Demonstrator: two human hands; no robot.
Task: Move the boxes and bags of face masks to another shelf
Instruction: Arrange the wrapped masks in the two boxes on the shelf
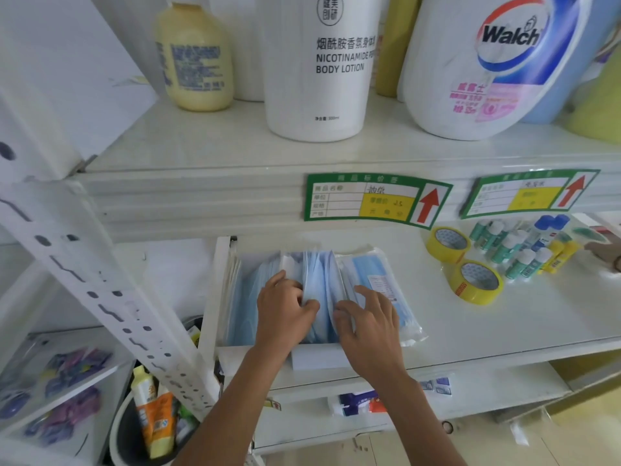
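The left hand (284,306) grips the upright bags of face masks (316,290) from their left side, fingers curled over the top edges and thumb pressed toward the middle of the stack. The right hand (366,326) rests against the right side of the same stack, thumb touching the bags and fingers spread and slightly bent over a flat bag of masks (379,284) that lies just beside the stack; whether it actually holds anything cannot be told. The bags stand in a row on the middle shelf (504,317), at its left end, against a white box wall (215,290).

To the right on the same shelf lie two rolls of yellow tape (465,264), and beyond them a cluster of small bottles (517,247). Two green price labels (376,200) are fixed to the front edge of the upper shelf (218,142). That shelf carries a yellow bottle (195,58), a white body lotion bottle (319,68) and a Walch bottle (487,65).
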